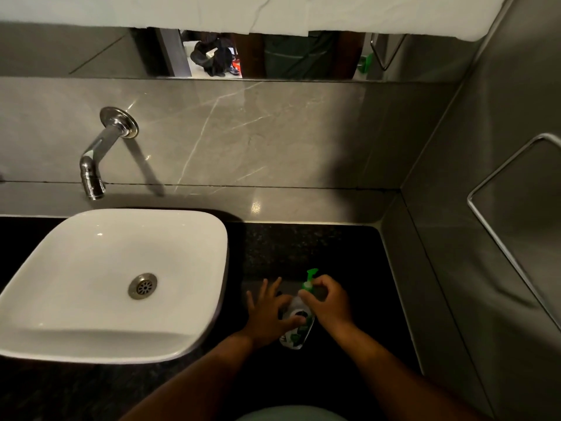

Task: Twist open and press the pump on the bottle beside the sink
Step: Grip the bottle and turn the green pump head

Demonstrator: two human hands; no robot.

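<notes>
A clear soap bottle (pixel 296 329) with a green-and-white label stands on the black counter (pixel 349 268), just right of the white sink (pixel 91 344). Its green pump (pixel 310 276) sticks up at the top, nozzle pointing away from me. My right hand (pixel 328 300) is closed around the pump's neck just below the nozzle. My left hand (pixel 271 314) rests against the bottle's left side, thumb across the label, fingers spread and pointing away.
A chrome wall tap (pixel 94 168) hangs over the sink's back edge. A grey marble backsplash, with a mirror strip above it, runs behind the counter. A grey wall with a chrome rail (pixel 501 226) closes the right side.
</notes>
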